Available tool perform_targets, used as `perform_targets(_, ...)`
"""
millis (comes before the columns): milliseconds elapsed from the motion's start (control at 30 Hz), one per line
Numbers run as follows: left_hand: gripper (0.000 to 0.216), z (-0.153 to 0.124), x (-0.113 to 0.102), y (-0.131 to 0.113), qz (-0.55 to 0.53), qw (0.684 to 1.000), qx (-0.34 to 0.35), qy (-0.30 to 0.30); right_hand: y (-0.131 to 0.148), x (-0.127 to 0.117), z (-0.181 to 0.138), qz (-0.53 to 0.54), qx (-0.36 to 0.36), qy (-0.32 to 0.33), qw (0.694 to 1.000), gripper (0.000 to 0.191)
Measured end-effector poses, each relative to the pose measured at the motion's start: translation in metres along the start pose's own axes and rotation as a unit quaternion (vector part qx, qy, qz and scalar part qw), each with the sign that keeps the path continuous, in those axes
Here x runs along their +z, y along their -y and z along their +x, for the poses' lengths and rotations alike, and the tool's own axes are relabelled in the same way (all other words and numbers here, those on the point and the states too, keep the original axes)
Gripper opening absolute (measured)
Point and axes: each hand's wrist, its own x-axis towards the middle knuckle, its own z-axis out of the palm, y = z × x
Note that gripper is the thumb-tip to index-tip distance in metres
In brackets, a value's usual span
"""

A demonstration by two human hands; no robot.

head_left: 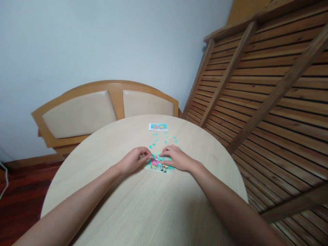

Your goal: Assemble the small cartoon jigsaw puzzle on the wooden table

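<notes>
Cartoon jigsaw puzzle (pixel 155 164), part-assembled on round table (pixel 148 208), nearer than loose pieces (pixel 154 144) and picture card (pixel 158 127); left hand (pixel 135 159) finger and thumb nearly meeting at its left (grasping anything, cannot tell), right hand (pixel 180 159) unclenched over its right; seemingly piece-fitting, calling for careful edge alignment.

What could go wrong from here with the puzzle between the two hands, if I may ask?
The right hand lies partly over the puzzle, so a sideways push might shift its pieces. The left hand is at the puzzle's upper left and hides some of it, so a poor fit there could go unnoticed. Small loose pieces lie just beyond the hands, so a careless reach might scatter them.
</notes>
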Motion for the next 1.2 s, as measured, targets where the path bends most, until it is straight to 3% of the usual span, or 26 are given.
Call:
perform_targets(167,0.029,0.001,0.015,-0.005,-0.073,0.996,-0.037,-0.025,0.019,-0.001,0.006,0.103,-0.030,-0.036,0.994,0.025)
perform_targets(367,0.030,-0.001,0.022,-0.016,-0.101,0.993,-0.037,-0.038,0.024,-0.008,0.006,0.193,0.007,-0.020,0.981,0.029)
perform_targets(500,0.031,-0.006,0.020,-0.020,-0.008,0.999,0.046,0.001,0.009,-0.020,-0.003,0.211,0.046,0.040,0.976,0.032)
perform_targets(600,0.039,-0.009,0.020,-0.021,0.057,0.983,0.161,0.072,-0.001,-0.032,-0.011,0.211,0.066,0.101,0.970,0.033)
perform_targets(667,0.045,-0.009,0.020,-0.021,0.084,0.970,0.202,0.107,-0.004,-0.038,-0.015,0.213,0.085,0.133,0.964,0.033)
perform_targets(867,0.047,-0.010,0.022,-0.020,0.124,0.957,0.221,0.140,-0.005,-0.041,-0.020,0.205,0.133,0.203,0.948,0.028)
perform_targets(1200,0.050,-0.010,0.022,-0.020,0.143,0.955,0.219,0.142,0.001,-0.041,-0.020,0.139,0.168,0.220,0.951,0.026)
